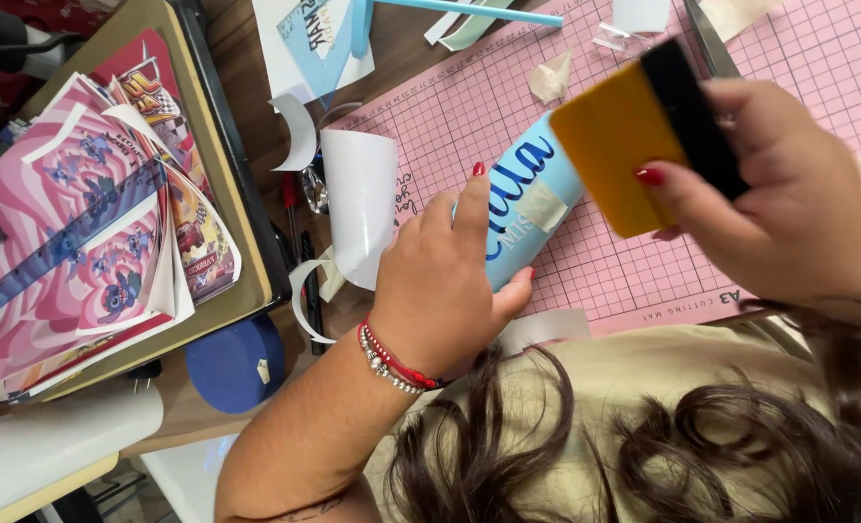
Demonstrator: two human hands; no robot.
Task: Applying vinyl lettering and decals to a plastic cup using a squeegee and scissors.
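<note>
My left hand (445,281) grips the lower end of a light blue cylinder (532,194) with dark blue script lettering and a piece of tape on it. The cylinder lies tilted over a pink cutting mat (789,68). In my right hand (789,203) I hold a yellow squeegee (610,145) with a black felt edge, its flat face hovering just over the cylinder's upper end. Red bracelets circle my left wrist.
A curled white backing sheet (358,203) stands left of the cylinder. A stack of pink printed sheets (82,223) rests on a board at left. A blue round lid (237,363), pens, paper scraps and scissors lie around. My hair hangs at the bottom.
</note>
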